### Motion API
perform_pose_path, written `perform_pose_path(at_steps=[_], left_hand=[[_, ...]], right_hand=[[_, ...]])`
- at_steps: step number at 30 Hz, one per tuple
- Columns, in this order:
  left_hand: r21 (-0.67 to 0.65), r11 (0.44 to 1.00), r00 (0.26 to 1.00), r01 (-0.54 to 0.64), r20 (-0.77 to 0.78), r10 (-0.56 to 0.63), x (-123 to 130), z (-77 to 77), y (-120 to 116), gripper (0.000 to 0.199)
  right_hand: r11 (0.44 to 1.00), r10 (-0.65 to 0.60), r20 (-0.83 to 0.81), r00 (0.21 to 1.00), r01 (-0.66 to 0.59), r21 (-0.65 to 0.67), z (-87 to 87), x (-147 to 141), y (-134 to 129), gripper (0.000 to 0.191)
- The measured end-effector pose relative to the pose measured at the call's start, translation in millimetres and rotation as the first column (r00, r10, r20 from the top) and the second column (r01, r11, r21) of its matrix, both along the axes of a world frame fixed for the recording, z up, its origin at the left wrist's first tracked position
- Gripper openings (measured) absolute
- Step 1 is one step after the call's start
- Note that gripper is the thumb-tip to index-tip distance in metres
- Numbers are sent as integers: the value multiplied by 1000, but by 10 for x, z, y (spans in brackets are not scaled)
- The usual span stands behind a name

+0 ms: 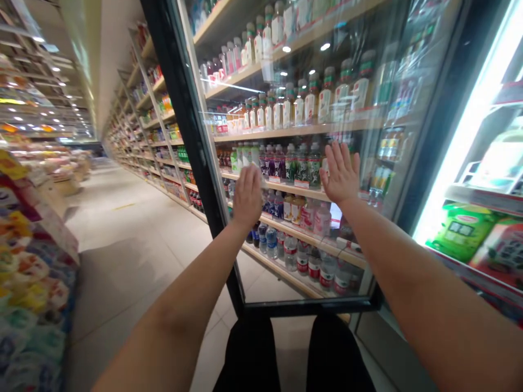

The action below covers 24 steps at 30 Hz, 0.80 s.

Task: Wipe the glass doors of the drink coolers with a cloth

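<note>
Glass cooler door (269,286) stands directly before both bare hands, black-framed, with rows of bottled drinks (302,103) showing through its pane. Left hand (247,198) and right hand (340,173) are spread wide, fingers apart, palms flat toward the pane, gripping nothing; whether they actually touch it is hard to tell. To the right, a lit cooler shelf (482,196) holds green packets (461,231). Left of the door's frame, a pale tiled floor (131,272) runs down a long aisle between stocked shelving (151,109) and a display of packaged goods (32,272).
</note>
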<state>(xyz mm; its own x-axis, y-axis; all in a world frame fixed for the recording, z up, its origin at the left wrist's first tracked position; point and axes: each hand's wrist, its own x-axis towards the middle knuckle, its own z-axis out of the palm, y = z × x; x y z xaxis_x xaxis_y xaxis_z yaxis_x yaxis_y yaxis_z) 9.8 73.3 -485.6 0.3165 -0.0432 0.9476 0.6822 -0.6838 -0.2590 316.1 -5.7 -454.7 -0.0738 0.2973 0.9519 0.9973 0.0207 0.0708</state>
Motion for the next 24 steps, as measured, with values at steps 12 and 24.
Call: perform_pose_path(at_steps=[12,24], left_hand=[[-26,1000,991,6,-131,-9,349,235,-111,63],[-40,999,962,16,-273,-27,559,348,-241,59]], right_hand=[[998,19,23,1000,-20,60,-21,25,18,65],[998,-2,33,999,0,67,-30,30,30,67]])
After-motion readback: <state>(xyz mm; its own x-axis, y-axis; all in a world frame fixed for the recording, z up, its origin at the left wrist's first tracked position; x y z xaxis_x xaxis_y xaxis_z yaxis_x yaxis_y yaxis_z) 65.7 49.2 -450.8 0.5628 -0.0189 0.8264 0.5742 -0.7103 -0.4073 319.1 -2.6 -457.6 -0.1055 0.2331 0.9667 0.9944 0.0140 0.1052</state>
